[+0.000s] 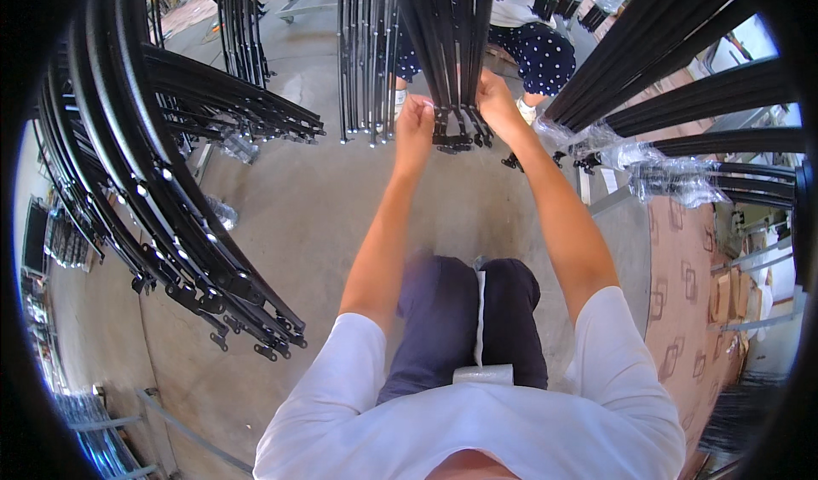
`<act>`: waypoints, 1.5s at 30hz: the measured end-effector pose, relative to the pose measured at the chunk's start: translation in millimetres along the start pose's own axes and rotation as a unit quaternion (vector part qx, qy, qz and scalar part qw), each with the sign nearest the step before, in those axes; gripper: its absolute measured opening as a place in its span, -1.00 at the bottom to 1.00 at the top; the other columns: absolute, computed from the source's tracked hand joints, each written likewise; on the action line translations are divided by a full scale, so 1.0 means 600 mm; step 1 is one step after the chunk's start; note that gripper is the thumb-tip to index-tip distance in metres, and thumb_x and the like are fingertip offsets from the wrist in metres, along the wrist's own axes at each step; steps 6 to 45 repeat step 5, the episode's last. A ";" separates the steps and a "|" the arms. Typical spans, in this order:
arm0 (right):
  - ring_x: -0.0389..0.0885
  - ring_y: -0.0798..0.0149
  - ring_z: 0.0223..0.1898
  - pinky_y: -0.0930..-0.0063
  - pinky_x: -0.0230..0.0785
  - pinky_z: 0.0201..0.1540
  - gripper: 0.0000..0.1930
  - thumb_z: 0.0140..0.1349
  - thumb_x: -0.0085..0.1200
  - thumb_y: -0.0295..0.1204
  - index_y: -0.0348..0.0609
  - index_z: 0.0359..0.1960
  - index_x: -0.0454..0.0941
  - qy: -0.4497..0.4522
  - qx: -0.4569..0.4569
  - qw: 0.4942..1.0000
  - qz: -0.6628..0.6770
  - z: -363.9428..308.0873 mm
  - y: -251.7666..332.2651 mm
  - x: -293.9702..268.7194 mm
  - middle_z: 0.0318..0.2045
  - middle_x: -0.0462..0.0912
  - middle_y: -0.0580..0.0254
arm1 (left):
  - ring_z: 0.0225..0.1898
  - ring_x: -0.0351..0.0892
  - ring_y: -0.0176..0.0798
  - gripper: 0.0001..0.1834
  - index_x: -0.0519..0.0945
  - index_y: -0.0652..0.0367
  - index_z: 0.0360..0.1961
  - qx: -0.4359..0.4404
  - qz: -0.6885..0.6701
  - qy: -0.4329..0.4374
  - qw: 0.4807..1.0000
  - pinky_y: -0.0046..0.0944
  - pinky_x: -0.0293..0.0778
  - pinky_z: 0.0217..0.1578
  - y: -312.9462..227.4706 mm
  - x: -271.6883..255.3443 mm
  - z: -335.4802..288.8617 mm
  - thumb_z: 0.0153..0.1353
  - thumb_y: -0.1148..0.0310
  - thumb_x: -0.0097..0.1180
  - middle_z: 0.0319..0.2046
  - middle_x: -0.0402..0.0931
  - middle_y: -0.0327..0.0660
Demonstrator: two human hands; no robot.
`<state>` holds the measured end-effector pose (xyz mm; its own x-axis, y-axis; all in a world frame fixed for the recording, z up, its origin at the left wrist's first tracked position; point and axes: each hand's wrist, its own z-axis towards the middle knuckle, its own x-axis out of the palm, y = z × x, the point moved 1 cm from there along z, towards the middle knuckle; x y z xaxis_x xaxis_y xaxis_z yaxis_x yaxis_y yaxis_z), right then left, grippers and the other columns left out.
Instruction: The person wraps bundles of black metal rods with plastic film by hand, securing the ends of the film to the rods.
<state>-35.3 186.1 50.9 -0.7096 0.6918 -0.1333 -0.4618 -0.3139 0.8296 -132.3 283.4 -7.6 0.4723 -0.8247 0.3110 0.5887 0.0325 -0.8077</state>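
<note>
A bundle of long black metal bars (443, 45) hangs in front of me, with small brackets (456, 139) at the lower ends. My left hand (415, 120) is at the left side of these ends, its thumb and fingers pinched together. Whatever is in that pinch is too small to make out. My right hand (497, 105) is closed against the right side of the same bundle, its fingertips partly hidden. Something pale and shiny shows among the bar ends between my hands. A narrow whitish strip (481, 309) runs down between my dark-trousered legs from a pale piece (483, 374) at my waist.
Curved black tubes (162, 164) with bracketed ends hang close on my left. Thinner black rods (366, 62) hang beside the bundle. More bars (656, 45), some with ends in clear plastic wrap (677, 180), reach in from the right. Behind the bundle sits a person in dotted trousers (545, 58).
</note>
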 end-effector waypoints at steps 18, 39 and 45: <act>0.44 0.48 -0.25 0.59 0.25 -0.16 -0.55 0.19 -0.04 -0.42 -0.07 0.11 0.14 -0.009 0.152 0.988 0.025 0.000 -0.018 0.002 -0.33 0.56 0.22 | -0.46 0.23 -0.55 -0.90 0.32 0.16 -0.32 0.043 0.121 -0.063 0.990 -0.57 0.17 -0.42 0.025 -0.005 0.001 0.24 0.36 -0.14 -0.48 0.32 -0.43; 0.44 0.48 -0.25 0.59 0.25 -0.16 -0.55 0.19 -0.04 -0.42 -0.07 0.11 0.14 -0.009 0.152 0.988 0.025 0.000 -0.018 0.002 -0.33 0.56 0.22 | -0.46 0.23 -0.55 -0.90 0.32 0.16 -0.32 0.043 0.121 -0.063 0.990 -0.57 0.17 -0.42 0.025 -0.005 0.001 0.24 0.36 -0.14 -0.48 0.32 -0.43; 0.44 0.48 -0.25 0.59 0.25 -0.16 -0.55 0.19 -0.04 -0.42 -0.07 0.11 0.14 -0.009 0.152 0.988 0.025 0.000 -0.018 0.002 -0.33 0.56 0.22 | -0.46 0.23 -0.55 -0.90 0.32 0.16 -0.32 0.043 0.121 -0.063 0.990 -0.57 0.17 -0.42 0.025 -0.005 0.001 0.24 0.36 -0.14 -0.48 0.32 -0.43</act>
